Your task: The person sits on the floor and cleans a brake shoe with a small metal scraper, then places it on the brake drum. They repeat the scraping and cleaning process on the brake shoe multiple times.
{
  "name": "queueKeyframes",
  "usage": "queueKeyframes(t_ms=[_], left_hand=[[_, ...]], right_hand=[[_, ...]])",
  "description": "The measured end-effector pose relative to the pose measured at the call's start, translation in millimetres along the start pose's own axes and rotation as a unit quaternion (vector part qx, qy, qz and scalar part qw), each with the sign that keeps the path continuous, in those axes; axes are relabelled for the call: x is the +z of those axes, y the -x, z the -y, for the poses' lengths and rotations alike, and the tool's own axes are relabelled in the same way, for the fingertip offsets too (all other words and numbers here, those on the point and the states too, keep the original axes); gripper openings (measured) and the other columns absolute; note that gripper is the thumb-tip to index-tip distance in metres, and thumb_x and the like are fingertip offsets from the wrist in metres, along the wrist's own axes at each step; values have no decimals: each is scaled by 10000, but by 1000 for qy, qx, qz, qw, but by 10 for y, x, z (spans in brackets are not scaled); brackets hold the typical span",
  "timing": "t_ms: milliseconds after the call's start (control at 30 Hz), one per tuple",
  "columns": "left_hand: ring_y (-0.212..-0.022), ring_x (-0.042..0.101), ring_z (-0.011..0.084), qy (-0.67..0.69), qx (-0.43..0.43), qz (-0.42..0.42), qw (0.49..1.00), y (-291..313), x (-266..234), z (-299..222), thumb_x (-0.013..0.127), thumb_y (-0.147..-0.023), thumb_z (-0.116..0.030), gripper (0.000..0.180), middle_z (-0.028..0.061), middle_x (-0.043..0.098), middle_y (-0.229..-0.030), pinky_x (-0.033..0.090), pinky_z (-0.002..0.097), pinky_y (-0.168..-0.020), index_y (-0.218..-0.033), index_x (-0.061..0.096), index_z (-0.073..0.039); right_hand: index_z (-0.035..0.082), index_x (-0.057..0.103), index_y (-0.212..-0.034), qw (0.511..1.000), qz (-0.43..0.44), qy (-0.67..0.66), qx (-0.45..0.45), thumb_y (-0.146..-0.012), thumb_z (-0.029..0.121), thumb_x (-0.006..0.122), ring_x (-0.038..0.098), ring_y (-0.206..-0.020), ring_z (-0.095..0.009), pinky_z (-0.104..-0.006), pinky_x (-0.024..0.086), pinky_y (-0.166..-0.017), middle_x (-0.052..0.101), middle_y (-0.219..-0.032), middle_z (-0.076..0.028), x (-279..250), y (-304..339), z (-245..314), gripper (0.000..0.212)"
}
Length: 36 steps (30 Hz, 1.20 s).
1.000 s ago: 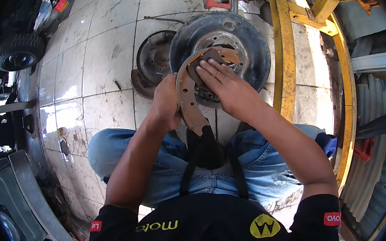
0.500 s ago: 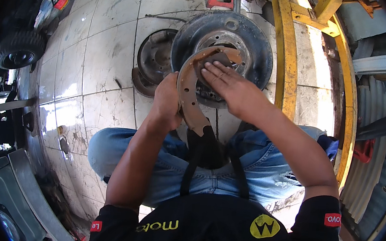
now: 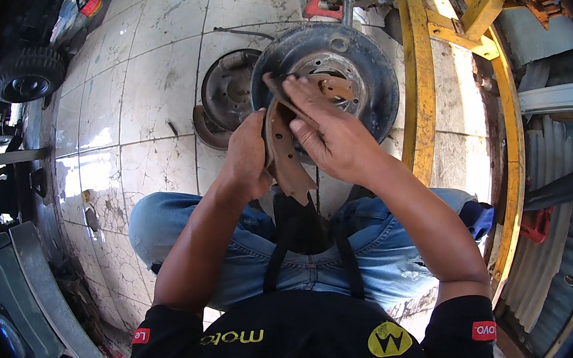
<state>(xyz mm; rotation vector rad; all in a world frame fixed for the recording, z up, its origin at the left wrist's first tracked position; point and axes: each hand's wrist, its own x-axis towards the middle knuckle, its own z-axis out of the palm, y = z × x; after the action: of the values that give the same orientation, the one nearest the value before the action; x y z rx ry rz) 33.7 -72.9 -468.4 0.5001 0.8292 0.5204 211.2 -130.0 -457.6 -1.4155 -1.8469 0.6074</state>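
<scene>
So that the curved brake shoe (image 3: 283, 145) does not shift (our judgement), our left hand (image 3: 246, 151) grips its outer edge, partly over the brake drum (image 3: 375, 60); our right, fingers extended, holds an apparent abrasive sheet (image 3: 274, 87) at its upper curve.

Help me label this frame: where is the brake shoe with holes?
In the head view, just above centre, the brake shoe is in the left hand, with the right hand over its upper part, and overlaps the black disc.

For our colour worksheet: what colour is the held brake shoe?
The brake shoe is dull, rusty brown; it shows best in the head view.
</scene>
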Motion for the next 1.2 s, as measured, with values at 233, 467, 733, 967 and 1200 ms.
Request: queueKeyframes(t_ms=[233,467,733,967,1200], left_hand=[[-1108,627,192,1,6,-16,1000,91,271,-65,330,-1077,-335,411,84,624,-1226,528,369,-938,-1344,509,-79],[-1154,608,212,16,25,-23,999,135,347,-44,336,-1079,-394,466,98,581,-1291,525,380,-959,-1387,474,-73],[-1185,588,194,-111,50,20,992,251,407,-123,416,-1070,-355,453,85,554,-1323,527,359,-953,-1420,427,-67],[-1225,564,198,-61,45,50,996,183,353,-69,408,-1073,-403,499,89,527,-1365,521,373,-972,-1453,398,-79],[-1170,595,201,-17,40,10,999,136,391,-32,316,-1083,-401,496,113,572,-1297,511,358,-963,-1392,458,-40]], right_hand=[[-44,322,-1520,998,30,-43,43,-1075,490,234,223,-1509,-369,-418,200,-1221,296,-1595,-234,14,-34,35,701],[-72,315,-1512,992,55,-117,-5,-1061,527,269,191,-1507,-408,-453,196,-1222,268,-1588,-276,-33,9,220,751],[-74,280,-1526,998,41,-53,11,-1061,435,398,158,-1526,-375,-426,163,-1224,253,-1601,-271,-17,-28,219,699],[-100,377,-1464,986,-34,-140,82,-1031,361,505,254,-1488,-406,-413,256,-1199,348,-1532,-319,-10,-74,337,646],[-83,445,-1423,976,-56,-196,78,-1035,254,493,278,-1481,-397,-415,294,-1181,400,-1507,-308,32,64,443,516]])
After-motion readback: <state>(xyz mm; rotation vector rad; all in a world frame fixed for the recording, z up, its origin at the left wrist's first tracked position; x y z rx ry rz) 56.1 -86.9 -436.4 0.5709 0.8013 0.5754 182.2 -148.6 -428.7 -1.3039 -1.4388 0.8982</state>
